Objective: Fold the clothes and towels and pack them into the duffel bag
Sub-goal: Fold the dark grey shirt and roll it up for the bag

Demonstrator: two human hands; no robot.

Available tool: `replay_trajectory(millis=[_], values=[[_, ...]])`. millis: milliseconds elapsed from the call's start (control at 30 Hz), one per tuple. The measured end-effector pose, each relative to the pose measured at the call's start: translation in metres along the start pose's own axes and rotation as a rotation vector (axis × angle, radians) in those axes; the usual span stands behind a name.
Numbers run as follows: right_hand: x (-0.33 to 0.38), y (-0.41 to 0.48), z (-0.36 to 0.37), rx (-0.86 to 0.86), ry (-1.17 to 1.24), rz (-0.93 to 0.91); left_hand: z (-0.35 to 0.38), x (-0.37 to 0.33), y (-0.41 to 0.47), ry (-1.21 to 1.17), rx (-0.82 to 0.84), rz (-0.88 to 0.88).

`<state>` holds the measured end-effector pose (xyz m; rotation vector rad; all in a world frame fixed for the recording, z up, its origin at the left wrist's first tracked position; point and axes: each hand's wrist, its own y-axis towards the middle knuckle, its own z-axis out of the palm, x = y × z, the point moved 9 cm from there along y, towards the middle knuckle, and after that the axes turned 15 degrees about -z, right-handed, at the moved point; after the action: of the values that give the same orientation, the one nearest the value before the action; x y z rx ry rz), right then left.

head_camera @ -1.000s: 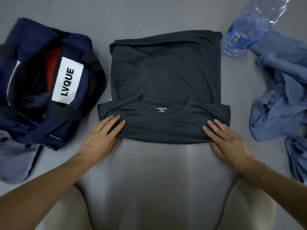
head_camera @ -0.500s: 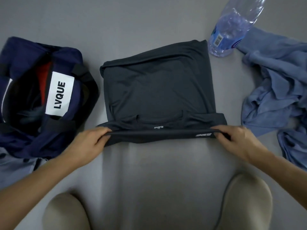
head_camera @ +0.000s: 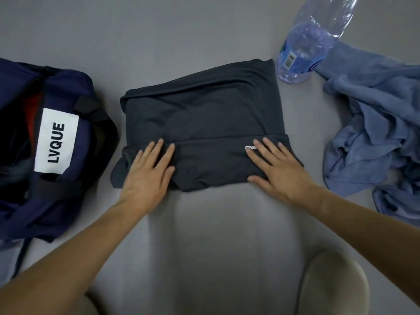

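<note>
The near edge of the dark T-shirt (head_camera: 204,114), lifted a moment earlier, lay folded over under the flat, straight-fingered left hand (head_camera: 147,171) and right hand (head_camera: 279,169), so it was probably nearly ready for the duffel bag (head_camera: 56,212).

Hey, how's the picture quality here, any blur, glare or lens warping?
Head view: the light is soft and even and the shadows are faint; wide-angle warping stretches the water bottle toward the top right corner, with bright glints on its plastic; the inside of the duffel bag is mostly too dark to read; the white print on the shirt, by the right hand, looks smeared.
</note>
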<state>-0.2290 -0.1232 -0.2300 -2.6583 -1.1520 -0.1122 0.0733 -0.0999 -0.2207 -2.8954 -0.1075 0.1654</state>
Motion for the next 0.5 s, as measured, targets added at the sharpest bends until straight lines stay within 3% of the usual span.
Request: replay_trajectory(millis=[133,300,500], values=[[-0.007,-0.016,0.020,0.095,-0.019,0.020,0.031,0.021,-0.014,0.078,0.050,-0.054],[-0.010,-0.028,0.021,0.057,-0.025,0.026,0.027,0.024,-0.019,0.072,0.091,0.013],[-0.008,-0.032,0.023,0.022,-0.035,0.037,0.029,0.038,-0.025,0.036,0.205,-0.050]])
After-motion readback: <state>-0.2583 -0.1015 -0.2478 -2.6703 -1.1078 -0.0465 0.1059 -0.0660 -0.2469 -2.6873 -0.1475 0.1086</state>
